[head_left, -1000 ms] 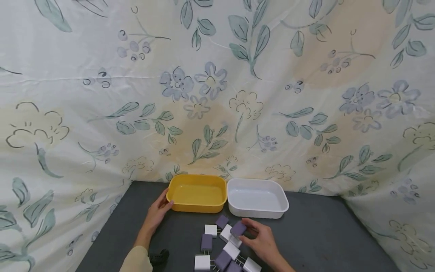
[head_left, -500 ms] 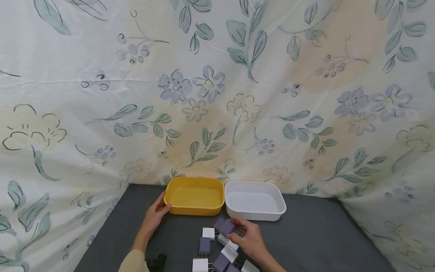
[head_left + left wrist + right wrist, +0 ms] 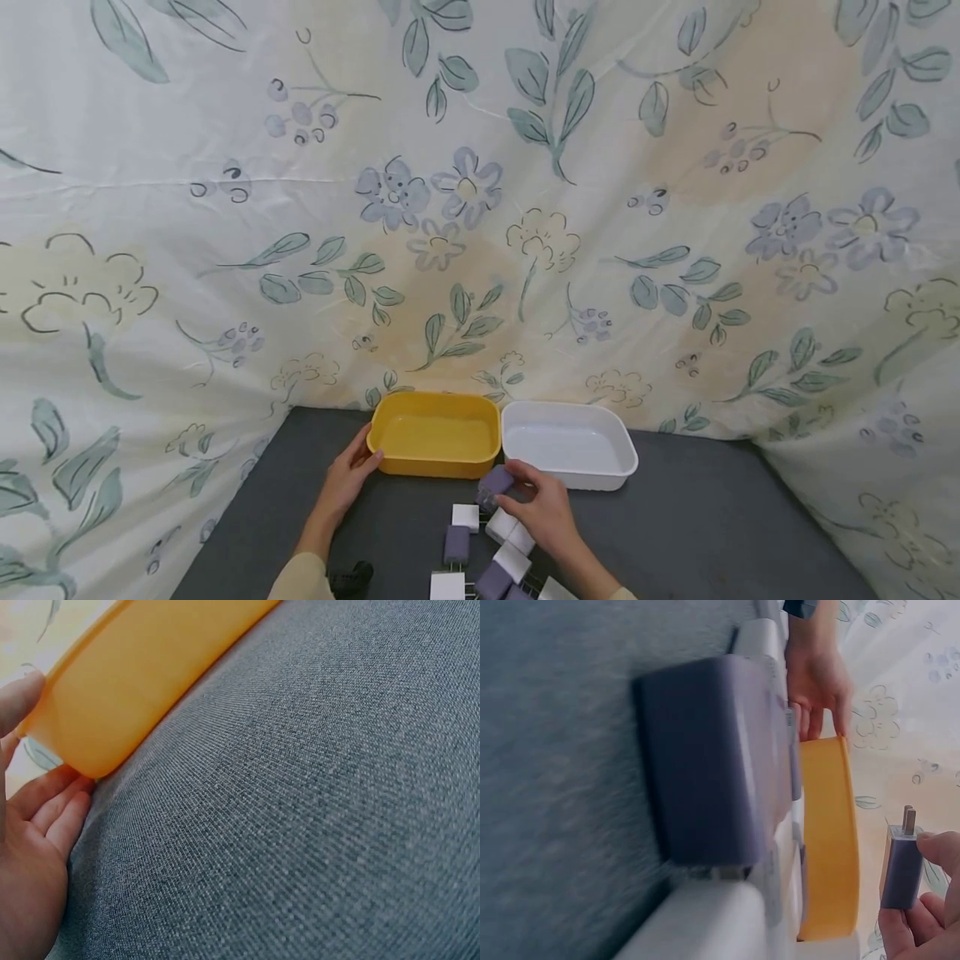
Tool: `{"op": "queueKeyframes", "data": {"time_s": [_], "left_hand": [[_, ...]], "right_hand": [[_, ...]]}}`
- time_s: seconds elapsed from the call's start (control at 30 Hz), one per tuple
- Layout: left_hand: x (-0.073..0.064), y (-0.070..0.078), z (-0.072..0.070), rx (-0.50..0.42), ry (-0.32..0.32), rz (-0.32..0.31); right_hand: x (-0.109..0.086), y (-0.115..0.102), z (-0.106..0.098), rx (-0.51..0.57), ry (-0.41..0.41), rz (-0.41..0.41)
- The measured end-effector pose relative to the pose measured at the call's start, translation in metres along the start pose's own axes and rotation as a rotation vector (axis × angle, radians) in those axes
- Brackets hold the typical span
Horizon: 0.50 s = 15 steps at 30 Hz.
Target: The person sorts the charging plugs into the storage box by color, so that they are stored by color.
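Observation:
My right hand (image 3: 546, 510) pinches a purple plug-in charger (image 3: 902, 870) between thumb and fingers, its metal prongs pointing up in the right wrist view. In the head view this charger lies over the back of a group of white and purple chargers, just in front of the two trays. My left hand (image 3: 347, 479) holds the left end of the yellow tray (image 3: 435, 469), thumb at the front corner and fingers along the side. Seen from the left wrist, the fingers (image 3: 66, 802) reach the tray's lower edge. The yellow tray has nothing in it.
A white tray (image 3: 570, 480) stands right beside the yellow one. Several chargers lie close together, among them a white charger (image 3: 447, 585) and a purple charger (image 3: 457, 544). A small black object (image 3: 352, 577) sits near my left sleeve. A flowered cloth (image 3: 480, 250) hangs behind the dark table.
My right hand has moved left and away from me with the purple charger, from over the group of chargers toward the trays. The left hand has stayed at the yellow tray.

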<state>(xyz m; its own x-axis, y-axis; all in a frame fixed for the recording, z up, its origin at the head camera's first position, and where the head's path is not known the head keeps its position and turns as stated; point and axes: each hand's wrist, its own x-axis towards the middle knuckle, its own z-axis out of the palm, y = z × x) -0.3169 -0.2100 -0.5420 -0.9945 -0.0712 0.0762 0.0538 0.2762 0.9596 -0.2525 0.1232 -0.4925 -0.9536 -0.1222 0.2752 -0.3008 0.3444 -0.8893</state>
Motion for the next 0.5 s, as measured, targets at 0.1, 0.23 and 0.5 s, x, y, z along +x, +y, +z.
{"op": "queueKeyframes", "data": {"time_s": [0.1,0.23,0.5], "left_hand": [[-0.001,-0.001,0.001,-0.01,-0.008,0.005],[0.0,-0.004,0.003,0.002,-0.008,0.01],[0.003,-0.003,0.002,-0.008,-0.006,-0.012]], "right_hand": [[0.001,-0.007,0.002,0.021,0.013,-0.004],[0.008,-0.005,0.007,0.018,0.029,-0.001],[0.019,-0.013,0.015,0.007,0.047,-0.008]]}}
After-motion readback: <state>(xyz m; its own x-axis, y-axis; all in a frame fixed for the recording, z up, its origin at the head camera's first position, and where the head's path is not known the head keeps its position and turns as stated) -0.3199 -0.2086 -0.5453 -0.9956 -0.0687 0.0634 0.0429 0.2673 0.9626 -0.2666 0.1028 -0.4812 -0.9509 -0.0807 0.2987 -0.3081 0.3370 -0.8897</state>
